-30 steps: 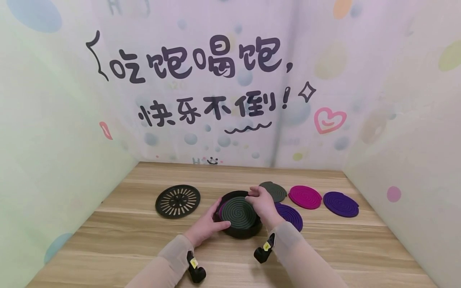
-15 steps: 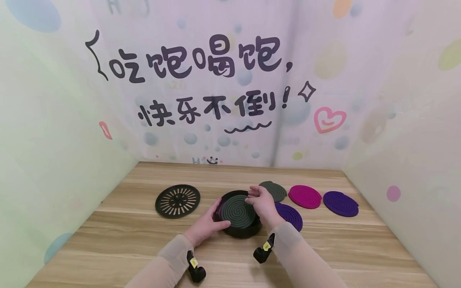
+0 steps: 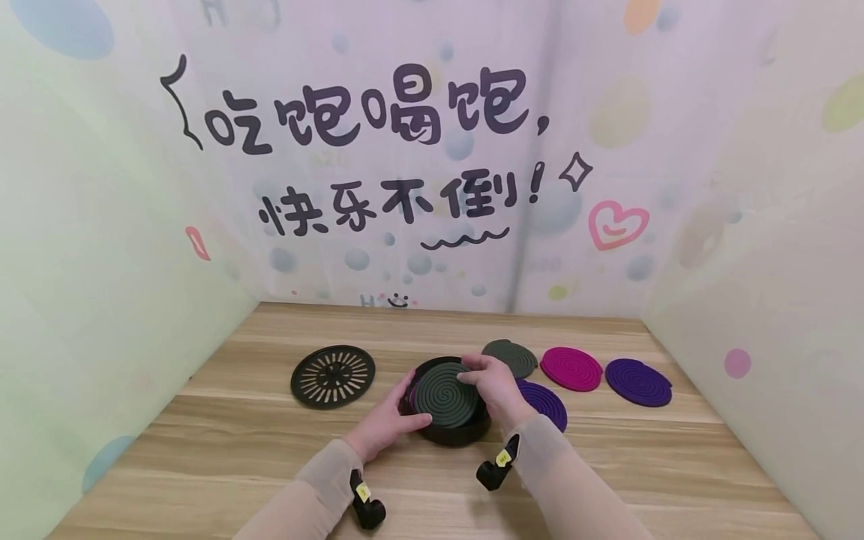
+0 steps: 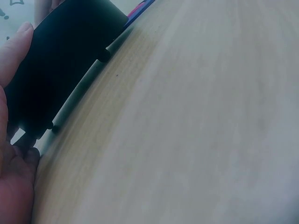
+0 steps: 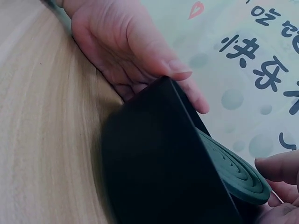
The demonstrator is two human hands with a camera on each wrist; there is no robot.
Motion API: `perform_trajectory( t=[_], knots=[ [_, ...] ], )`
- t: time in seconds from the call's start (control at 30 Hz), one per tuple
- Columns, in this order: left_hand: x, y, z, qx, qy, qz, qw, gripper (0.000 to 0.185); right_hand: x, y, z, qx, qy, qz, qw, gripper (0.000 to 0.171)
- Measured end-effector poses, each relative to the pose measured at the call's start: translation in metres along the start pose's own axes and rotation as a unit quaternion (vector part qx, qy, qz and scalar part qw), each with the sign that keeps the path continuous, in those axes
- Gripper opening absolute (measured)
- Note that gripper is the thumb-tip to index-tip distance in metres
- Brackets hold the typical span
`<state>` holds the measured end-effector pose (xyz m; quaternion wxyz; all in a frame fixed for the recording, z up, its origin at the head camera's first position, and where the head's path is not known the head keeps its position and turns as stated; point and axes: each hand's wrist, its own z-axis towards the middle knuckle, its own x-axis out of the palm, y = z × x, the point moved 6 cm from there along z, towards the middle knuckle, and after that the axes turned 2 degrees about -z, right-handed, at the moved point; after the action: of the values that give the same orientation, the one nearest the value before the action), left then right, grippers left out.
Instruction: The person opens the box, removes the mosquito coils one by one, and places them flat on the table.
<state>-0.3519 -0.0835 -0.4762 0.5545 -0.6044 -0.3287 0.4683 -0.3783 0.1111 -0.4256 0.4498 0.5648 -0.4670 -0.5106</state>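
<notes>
Head view shows a round black holder dish (image 3: 448, 427) near the middle of the pale wooden table (image 3: 607, 465), with a dark green spiral coil disc (image 3: 444, 392) resting tilted across its open top, not yet lying flat inside. A sliver of magenta (image 3: 413, 391) shows under the green disc at the dish's left edge, so at least one coil seems to be loaded already. The left hand (image 3: 385, 424) has its thumb and fingers curled around the near-left wall of the dish, steadying it. The right hand (image 3: 496, 382) pinches the far-right edge of the green disc with fingers bent over it. Both hands work close together on the same dish.

My reading is that loading is partway done: the green disc is at the mouth but unseated, four coils wait on the table, and the black slotted round lid (image 3: 334, 376) lies apart to the left, off the dish.

Counted: one dish, one lid, one green disc in hand. Loose on the table to the right are one grey-green spiral coil (image 3: 514, 355) at the far side, one magenta spiral coil (image 3: 572, 368), one dark purple spiral coil (image 3: 637, 382) farthest right, and one purple spiral coil (image 3: 544, 403) just beside the right wrist. Two hands.
</notes>
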Motion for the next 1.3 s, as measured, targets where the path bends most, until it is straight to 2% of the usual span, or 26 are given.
perform_trajectory(
  t=[0.3,0.63,1.0,1.3],
  knots=[
    [-0.0004,0.0026,0.0007,-0.006,0.003,0.007,1.0,0.098,-0.0004,-0.0023,0.0019,0.01,0.004,0.015,1.0,0.045],
    [-0.0013,0.0043,0.0021,-0.006,-0.002,0.01,0.9999,0.097,0.0006,-0.0031,0.0006,0.036,0.021,0.063,0.997,0.04],
    [-0.0002,-0.0013,-0.0007,-0.002,0.001,0.004,1.0,0.096,0.0067,0.0009,0.0006,0.024,0.046,0.062,0.997,0.044],
    [-0.0006,-0.0036,-0.0019,-0.001,-0.001,0.009,1.0,0.095,0.0065,-0.0011,0.0017,0.031,0.055,0.06,0.996,0.057]
  ],
)
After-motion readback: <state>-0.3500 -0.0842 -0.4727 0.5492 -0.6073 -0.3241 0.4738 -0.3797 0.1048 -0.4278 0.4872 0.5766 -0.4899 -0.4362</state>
